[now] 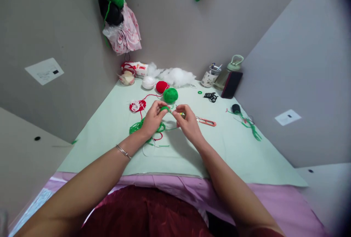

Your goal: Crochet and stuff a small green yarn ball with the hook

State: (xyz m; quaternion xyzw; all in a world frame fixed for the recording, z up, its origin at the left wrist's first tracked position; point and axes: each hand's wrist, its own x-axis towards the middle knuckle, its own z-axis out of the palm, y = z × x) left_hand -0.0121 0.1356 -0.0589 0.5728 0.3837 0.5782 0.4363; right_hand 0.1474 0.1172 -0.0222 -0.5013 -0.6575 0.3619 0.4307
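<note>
My left hand (153, 120) is closed around a small green crocheted piece (165, 108), partly hidden by the fingers. Opposite it, my right hand (187, 123) pinches a slim crochet hook (170, 111) whose tip meets the green piece. A green strand runs below the right hand toward a loose green yarn tangle (134, 127) under my left wrist. Just beyond the hands sits a green yarn ball (170, 95), with a red yarn ball (162, 86) behind it. Left of my left hand lies a red piece with white yarn on it (137, 105).
Orange-handled snips (206, 121) lie right of my right hand. Farther back are a black claw clip (211, 97), a phone (231, 85) against a bottle (221, 79), a pen cup (210, 78) and white stuffing (177, 77). Black and green yarn (236, 109) lies at right.
</note>
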